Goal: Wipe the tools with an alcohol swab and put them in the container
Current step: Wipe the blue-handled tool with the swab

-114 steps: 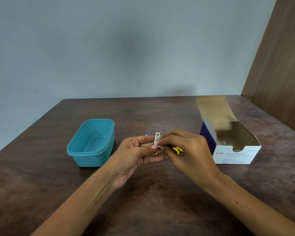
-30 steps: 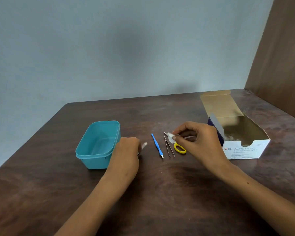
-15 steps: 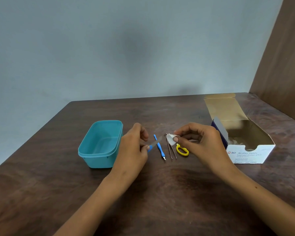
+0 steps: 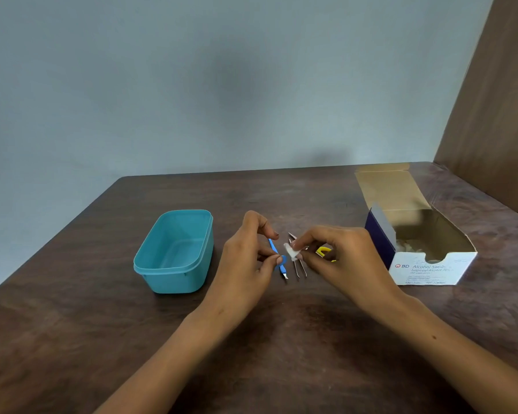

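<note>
My left hand (image 4: 245, 264) pinches the blue end of a thin tool (image 4: 283, 260) that points right, towards a white alcohol swab (image 4: 292, 252). My right hand (image 4: 338, 258) holds that swab between thumb and fingertips, close against the thin tool. Under the hands, a blue-handled pusher (image 4: 272, 245) and metal tweezers (image 4: 300, 268) lie on the table. Yellow scissor handles (image 4: 323, 251) show partly behind my right fingers. The teal container (image 4: 174, 282) stands open to the left of my left hand.
An open white and blue box of alcohol swabs (image 4: 425, 268) stands at the right with its flap up. The dark wooden table (image 4: 281, 339) meets a grey wall behind and a brown panel (image 4: 497, 115) on the right.
My left hand came back from beside the container, picked up the thin blue-ended tool and brought it to the swab. My right hand has kept hold of the swab throughout.
</note>
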### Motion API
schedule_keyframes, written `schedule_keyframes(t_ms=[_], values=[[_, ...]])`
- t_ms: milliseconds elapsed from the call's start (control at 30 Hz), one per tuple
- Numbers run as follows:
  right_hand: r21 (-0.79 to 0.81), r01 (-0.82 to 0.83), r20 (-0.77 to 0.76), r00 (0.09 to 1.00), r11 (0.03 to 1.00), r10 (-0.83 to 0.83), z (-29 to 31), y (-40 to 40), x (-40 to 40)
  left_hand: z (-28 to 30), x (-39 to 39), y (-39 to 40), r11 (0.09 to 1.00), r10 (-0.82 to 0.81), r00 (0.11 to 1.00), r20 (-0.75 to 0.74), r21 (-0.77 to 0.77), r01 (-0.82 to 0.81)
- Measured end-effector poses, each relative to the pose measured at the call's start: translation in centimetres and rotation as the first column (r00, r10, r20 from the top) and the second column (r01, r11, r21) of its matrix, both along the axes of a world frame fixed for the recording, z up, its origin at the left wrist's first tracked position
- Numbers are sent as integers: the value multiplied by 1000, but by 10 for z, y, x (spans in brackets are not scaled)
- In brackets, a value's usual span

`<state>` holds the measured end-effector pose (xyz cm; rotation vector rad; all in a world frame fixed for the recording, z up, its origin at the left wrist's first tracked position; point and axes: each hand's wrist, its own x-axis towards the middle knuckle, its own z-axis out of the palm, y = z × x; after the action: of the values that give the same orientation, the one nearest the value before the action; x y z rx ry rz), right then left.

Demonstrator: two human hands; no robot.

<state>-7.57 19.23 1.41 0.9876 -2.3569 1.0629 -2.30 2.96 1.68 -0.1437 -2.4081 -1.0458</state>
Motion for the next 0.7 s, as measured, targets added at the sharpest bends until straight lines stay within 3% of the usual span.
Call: schedule_keyframes(t_ms=[233,533,700], values=[[50,-15,-9,1000,999,16,7,3,-2,2,1,1,999,-41,998,-49,25,43],[-51,23,131,991,998,-16,10,8,-10,-3,-2,-5,942,-52,994,91,336,18],[-159,87,66,995,983,-78,7,10,-13,-1,1,-4,823,-80,977,198,566,-47]])
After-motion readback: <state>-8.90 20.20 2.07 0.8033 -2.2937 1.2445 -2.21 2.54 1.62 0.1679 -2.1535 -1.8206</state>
